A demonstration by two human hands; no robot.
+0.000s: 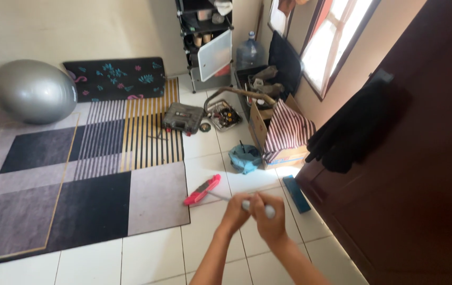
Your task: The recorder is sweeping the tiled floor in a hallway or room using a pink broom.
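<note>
From above, both hands meet over the white tiled floor (152, 258). The left hand (235, 213) and the right hand (269, 221) are closed together around a slim grey-white tool handle (257, 207), whose thin shaft runs up and left toward the tiles. Just beyond its tip lies a pink tool (202, 190), flat on the floor beside the rug's edge.

Further back stands an open cardboard box (268, 140) near the wall, with a striped cloth (288, 129) draped over its front. A small blue bag (245, 157) sits just before it. A dark tool case (182, 117) rests on the corner of the rug, next to a shallow open tray of small parts (223, 114). A large clear water bottle (249, 53) stands by a black shelf rack (205, 39), where a white panel (215, 54) leans.

The patterned grey, black and gold rug (67, 174) covers the left side, with a silver exercise ball (33, 91) and a dark floral mat (114, 78) against the wall. A dark wooden door (421, 174) fills the right, black clothing (352, 129) hanging on it.
</note>
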